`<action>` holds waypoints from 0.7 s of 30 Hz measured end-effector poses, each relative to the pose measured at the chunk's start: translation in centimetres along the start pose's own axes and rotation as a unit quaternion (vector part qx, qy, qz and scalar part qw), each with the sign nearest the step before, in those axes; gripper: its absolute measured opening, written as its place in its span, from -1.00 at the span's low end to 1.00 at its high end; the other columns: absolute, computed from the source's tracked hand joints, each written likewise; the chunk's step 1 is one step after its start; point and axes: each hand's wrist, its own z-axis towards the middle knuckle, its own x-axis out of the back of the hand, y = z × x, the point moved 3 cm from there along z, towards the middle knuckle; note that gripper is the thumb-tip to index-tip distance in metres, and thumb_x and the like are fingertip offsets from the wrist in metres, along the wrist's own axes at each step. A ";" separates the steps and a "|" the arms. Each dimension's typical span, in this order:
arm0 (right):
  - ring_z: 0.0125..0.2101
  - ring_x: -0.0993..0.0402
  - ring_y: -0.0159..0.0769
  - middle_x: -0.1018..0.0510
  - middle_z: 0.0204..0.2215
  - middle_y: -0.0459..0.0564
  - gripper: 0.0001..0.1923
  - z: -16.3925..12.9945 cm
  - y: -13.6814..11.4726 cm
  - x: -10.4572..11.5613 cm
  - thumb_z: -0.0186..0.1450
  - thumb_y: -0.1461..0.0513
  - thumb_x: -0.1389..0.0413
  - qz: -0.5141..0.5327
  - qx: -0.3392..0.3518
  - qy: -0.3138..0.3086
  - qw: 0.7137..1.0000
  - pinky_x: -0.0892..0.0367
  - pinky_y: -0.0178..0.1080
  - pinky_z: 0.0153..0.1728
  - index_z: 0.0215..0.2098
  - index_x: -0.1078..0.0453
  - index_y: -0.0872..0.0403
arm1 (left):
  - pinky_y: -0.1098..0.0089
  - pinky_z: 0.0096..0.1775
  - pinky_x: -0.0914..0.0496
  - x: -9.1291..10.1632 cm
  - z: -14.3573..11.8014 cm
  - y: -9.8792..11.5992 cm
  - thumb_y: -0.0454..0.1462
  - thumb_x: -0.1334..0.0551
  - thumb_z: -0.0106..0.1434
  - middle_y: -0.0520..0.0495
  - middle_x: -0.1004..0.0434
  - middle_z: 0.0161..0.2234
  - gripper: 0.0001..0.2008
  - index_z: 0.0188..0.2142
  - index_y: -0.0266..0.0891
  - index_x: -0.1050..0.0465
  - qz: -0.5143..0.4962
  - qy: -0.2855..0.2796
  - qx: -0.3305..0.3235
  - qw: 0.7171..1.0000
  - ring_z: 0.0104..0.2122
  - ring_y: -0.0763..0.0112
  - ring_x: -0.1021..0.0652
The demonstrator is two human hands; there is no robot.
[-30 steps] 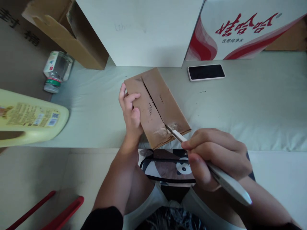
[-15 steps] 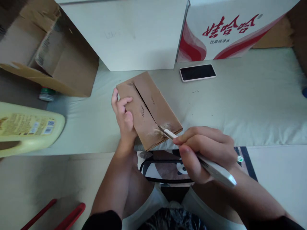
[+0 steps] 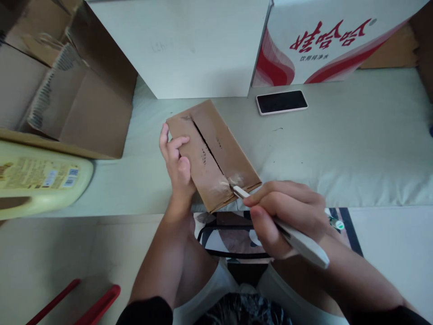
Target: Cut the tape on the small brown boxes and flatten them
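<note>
Small cardboard box (image 3: 211,153) lies on the pale surface (image 3: 338,149), left hand (image 3: 177,164) pressed flat-fingered against its side, right hand (image 3: 287,216) clenched around a white cutter (image 3: 297,241) whose tip sits at the seam's near end, flaps unopened.

Small brown cardboard box (image 3: 213,153), lying flat and askew on the pale surface, near end at the surface's front edge. Its two top flaps meet along a dark, partly open centre seam; whitish scuffed tape residue marks the near end. A white utility knife (image 3: 291,234) touches the seam there, blade tip first.
</note>
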 end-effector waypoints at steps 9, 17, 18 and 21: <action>-0.62 -0.48 -0.41 -0.58 -0.57 -0.12 -0.76 -0.2 -1.6 1.5 0.29 0.36 -0.11 0.022 -0.054 0.028 0.998 -0.44 -0.30 -0.59 -0.52 -0.35 0.03 | 0.00 0.45 -0.14 0.1 0.1 -0.2 0.28 -0.03 0.37 -0.18 -0.19 0.46 -0.41 0.00 -0.06 -0.50 -0.008 0.008 0.019 1.000 0.48 0.00 -0.20; -0.58 -0.56 -0.40 -0.62 -0.52 -0.09 -0.81 0.2 -0.5 1.4 0.28 0.38 -0.13 0.011 -0.045 -0.075 0.996 -0.46 -0.33 -0.55 -0.47 -0.34 0.03 | 0.00 0.46 -0.11 -0.1 -0.1 -0.7 0.24 -0.04 0.39 -0.08 -0.16 0.48 -0.47 0.01 0.01 -0.49 -0.015 0.013 0.016 1.000 0.50 0.04 -0.17; -0.57 -0.57 -0.40 -0.63 -0.52 -0.09 -0.81 0.3 -0.4 1.5 0.28 0.37 -0.14 0.021 -0.050 -0.071 0.996 -0.47 -0.34 -0.54 -0.46 -0.35 0.03 | 0.00 0.46 -0.11 -0.1 -0.2 -0.8 0.23 -0.04 0.39 -0.07 -0.16 0.48 -0.48 0.02 0.02 -0.50 -0.020 0.015 0.011 1.000 0.49 0.05 -0.17; -0.57 -0.58 -0.41 -0.62 -0.54 -0.09 -0.81 0.4 -0.3 1.7 0.29 0.38 -0.15 0.071 -0.056 -0.012 0.996 -0.46 -0.39 -0.55 -0.46 -0.36 0.04 | -0.01 0.48 -0.07 0.1 -0.3 -0.9 0.21 -0.04 0.41 -0.05 -0.19 0.47 -0.49 0.05 0.03 -0.51 -0.037 0.022 -0.004 0.999 0.50 0.05 -0.16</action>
